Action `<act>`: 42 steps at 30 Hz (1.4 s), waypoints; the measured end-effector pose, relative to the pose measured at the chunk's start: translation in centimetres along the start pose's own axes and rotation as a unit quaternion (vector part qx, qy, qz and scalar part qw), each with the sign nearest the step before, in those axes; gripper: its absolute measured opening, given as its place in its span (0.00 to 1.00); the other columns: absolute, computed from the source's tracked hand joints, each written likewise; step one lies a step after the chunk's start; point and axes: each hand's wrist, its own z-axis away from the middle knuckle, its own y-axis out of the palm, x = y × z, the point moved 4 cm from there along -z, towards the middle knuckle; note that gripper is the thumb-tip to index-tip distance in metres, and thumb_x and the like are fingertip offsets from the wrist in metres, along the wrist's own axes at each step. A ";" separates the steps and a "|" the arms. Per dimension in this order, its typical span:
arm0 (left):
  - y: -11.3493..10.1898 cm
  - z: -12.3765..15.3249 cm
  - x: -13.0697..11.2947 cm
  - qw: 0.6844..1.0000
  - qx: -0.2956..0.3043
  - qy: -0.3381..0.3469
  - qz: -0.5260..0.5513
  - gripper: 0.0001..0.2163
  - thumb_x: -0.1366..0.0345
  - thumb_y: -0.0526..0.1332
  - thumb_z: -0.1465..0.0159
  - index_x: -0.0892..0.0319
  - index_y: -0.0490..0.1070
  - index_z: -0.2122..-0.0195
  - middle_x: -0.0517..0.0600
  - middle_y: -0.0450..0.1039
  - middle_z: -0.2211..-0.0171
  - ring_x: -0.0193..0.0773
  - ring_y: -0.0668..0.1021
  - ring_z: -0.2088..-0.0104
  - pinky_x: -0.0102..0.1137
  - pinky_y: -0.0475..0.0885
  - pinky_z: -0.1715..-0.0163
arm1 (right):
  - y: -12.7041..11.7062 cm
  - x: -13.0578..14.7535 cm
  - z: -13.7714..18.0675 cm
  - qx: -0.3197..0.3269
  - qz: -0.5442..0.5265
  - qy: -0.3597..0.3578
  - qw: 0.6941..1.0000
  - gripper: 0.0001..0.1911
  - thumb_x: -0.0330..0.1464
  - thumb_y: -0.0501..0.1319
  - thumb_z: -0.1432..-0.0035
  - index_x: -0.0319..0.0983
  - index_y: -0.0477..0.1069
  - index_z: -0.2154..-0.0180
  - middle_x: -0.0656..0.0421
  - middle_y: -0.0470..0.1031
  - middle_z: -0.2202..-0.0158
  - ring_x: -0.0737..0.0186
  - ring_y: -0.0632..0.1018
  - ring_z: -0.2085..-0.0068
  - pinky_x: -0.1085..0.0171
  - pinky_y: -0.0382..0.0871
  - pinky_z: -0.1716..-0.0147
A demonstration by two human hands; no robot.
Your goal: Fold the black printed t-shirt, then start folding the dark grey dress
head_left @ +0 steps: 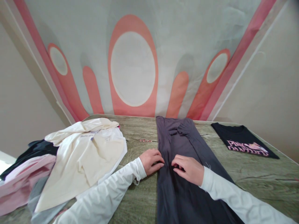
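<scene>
A dark grey T-shirt (193, 193) lies lengthwise before me, its left side folded inward in a long strip and a sleeve lying across its far part. My left hand (152, 161) rests at the shirt's left edge, fingers loosely bent, with thumb and fingertips slightly apart. Over the middle of the shirt is my right hand (188, 169), its fingers curled and a gap showing between thumb and forefinger. No cloth is visibly pinched in either hand. The shirt's near end runs out of view at the bottom.
Left of me is a loose heap with a cream shirt (93, 158), a pink garment (30, 180) and black cloth (44, 151). At the far right lies a folded black T-shirt (235, 133) with pink lettering. A printed backdrop (168, 37) rises behind the wood-patterned table (263, 183).
</scene>
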 end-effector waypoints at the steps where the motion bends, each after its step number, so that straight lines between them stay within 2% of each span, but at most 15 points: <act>1: 0.0 0.1 -0.1 1.000 -0.001 0.001 0.008 0.11 0.60 0.51 0.39 0.57 0.70 0.63 0.51 0.68 0.66 0.37 0.70 0.64 0.32 0.64 0.61 | 0.2 0.1 0.1 -0.005 -0.013 0.022 1.000 0.05 0.31 0.55 0.47 0.39 0.68 0.68 0.60 0.71 0.70 0.68 0.70 0.72 0.69 0.62 0.72; 4: -0.2 0.3 -0.4 0.999 -0.019 -0.012 0.028 0.10 0.61 0.52 0.39 0.58 0.70 0.63 0.52 0.67 0.66 0.37 0.70 0.63 0.32 0.65 0.61 | 0.8 -0.3 0.2 -0.012 -0.057 0.098 0.993 0.08 0.34 0.54 0.46 0.39 0.68 0.73 0.61 0.71 0.76 0.68 0.71 0.75 0.69 0.62 0.75; 7: -0.4 0.9 -0.8 0.996 -0.053 -0.050 0.049 0.09 0.63 0.53 0.40 0.58 0.69 0.62 0.53 0.66 0.63 0.38 0.69 0.61 0.33 0.65 0.59 | 2.0 -0.8 0.1 0.020 -0.136 0.166 0.976 0.12 0.38 0.51 0.45 0.38 0.66 0.73 0.61 0.71 0.79 0.70 0.70 0.81 0.71 0.60 0.82; 12: 0.2 1.9 -1.9 0.989 -0.074 -0.075 0.103 0.08 0.67 0.54 0.42 0.59 0.67 0.61 0.52 0.64 0.63 0.36 0.69 0.62 0.31 0.68 0.62 | 4.5 -1.3 -1.2 0.091 -0.293 0.284 0.909 0.14 0.42 0.48 0.44 0.37 0.61 0.68 0.65 0.67 0.84 0.70 0.68 0.89 0.74 0.56 0.93; 15: 0.6 2.1 -2.4 0.988 -0.070 -0.064 0.121 0.08 0.68 0.54 0.42 0.59 0.67 0.62 0.52 0.64 0.64 0.36 0.69 0.63 0.31 0.68 0.62 | 5.3 -1.0 -2.0 0.122 -0.327 0.310 0.884 0.13 0.42 0.53 0.46 0.38 0.59 0.70 0.66 0.65 0.86 0.70 0.68 0.89 0.74 0.57 0.94; 18: 0.4 2.1 -2.4 0.986 -0.078 -0.069 0.128 0.07 0.68 0.54 0.42 0.59 0.66 0.62 0.52 0.65 0.65 0.36 0.69 0.64 0.30 0.68 0.64 | 5.2 -0.6 -2.1 0.148 -0.332 0.309 0.879 0.13 0.40 0.56 0.49 0.38 0.59 0.75 0.66 0.64 0.86 0.70 0.67 0.89 0.73 0.57 0.94; 20: 0.2 2.0 -2.2 0.984 -0.091 -0.083 0.127 0.08 0.69 0.53 0.42 0.59 0.66 0.62 0.52 0.65 0.64 0.35 0.69 0.64 0.29 0.68 0.66 | 4.7 -0.4 -1.9 0.149 -0.329 0.303 0.882 0.12 0.38 0.56 0.49 0.38 0.59 0.77 0.65 0.65 0.85 0.69 0.69 0.88 0.72 0.58 0.93; 22: 0.1 2.0 -1.9 0.982 -0.105 -0.095 0.123 0.08 0.70 0.53 0.43 0.59 0.66 0.62 0.52 0.65 0.64 0.36 0.69 0.63 0.30 0.68 0.64 | 3.8 -0.6 -1.6 0.117 -0.282 0.296 0.905 0.12 0.39 0.54 0.48 0.38 0.60 0.76 0.63 0.67 0.84 0.68 0.70 0.86 0.71 0.59 0.90; 25: 0.1 2.0 -1.6 0.981 -0.115 -0.101 0.117 0.08 0.71 0.54 0.43 0.59 0.66 0.63 0.52 0.65 0.64 0.37 0.69 0.61 0.32 0.68 0.61 | 2.1 -1.1 -1.7 0.032 -0.126 0.266 0.955 0.15 0.41 0.53 0.47 0.37 0.64 0.77 0.60 0.69 0.83 0.67 0.72 0.83 0.69 0.62 0.82; 27: 0.2 2.0 -1.6 0.982 -0.111 -0.101 0.114 0.08 0.71 0.54 0.44 0.59 0.66 0.62 0.52 0.65 0.64 0.37 0.69 0.61 0.32 0.68 0.61 | 1.9 -1.2 -2.0 0.008 -0.047 0.242 0.969 0.16 0.42 0.53 0.48 0.37 0.66 0.78 0.57 0.71 0.81 0.64 0.74 0.78 0.68 0.62 0.76; 30: 0.3 2.0 -1.7 0.985 -0.102 -0.092 0.109 0.09 0.71 0.54 0.44 0.59 0.66 0.62 0.52 0.64 0.63 0.37 0.69 0.61 0.32 0.67 0.61 | 2.6 -1.2 -2.5 0.014 -0.015 0.221 0.975 0.14 0.41 0.55 0.50 0.38 0.69 0.78 0.56 0.74 0.76 0.62 0.75 0.72 0.67 0.61 0.74; 34: 0.3 1.9 -1.7 0.988 -0.101 -0.080 0.089 0.09 0.70 0.54 0.44 0.59 0.66 0.62 0.52 0.65 0.63 0.38 0.69 0.61 0.33 0.67 0.60 | 3.0 -0.8 -2.8 0.015 -0.001 0.205 0.979 0.11 0.38 0.54 0.49 0.39 0.70 0.76 0.57 0.74 0.75 0.63 0.74 0.72 0.68 0.59 0.73; 39: 0.8 2.1 -0.9 0.991 -0.096 -0.089 0.039 0.11 0.66 0.58 0.46 0.59 0.66 0.61 0.53 0.65 0.62 0.41 0.68 0.60 0.37 0.65 0.59 | 2.3 -0.8 -2.6 0.024 -0.013 0.242 0.970 0.15 0.40 0.52 0.47 0.38 0.68 0.78 0.58 0.71 0.82 0.66 0.73 0.80 0.69 0.59 0.78; 42: 1.2 2.1 -0.6 0.992 -0.085 -0.088 0.023 0.09 0.65 0.58 0.46 0.58 0.67 0.64 0.53 0.66 0.63 0.41 0.68 0.60 0.37 0.64 0.59 | 2.7 -1.1 -2.7 0.039 -0.053 0.251 0.966 0.14 0.41 0.54 0.49 0.38 0.67 0.78 0.60 0.69 0.85 0.68 0.71 0.84 0.70 0.59 0.80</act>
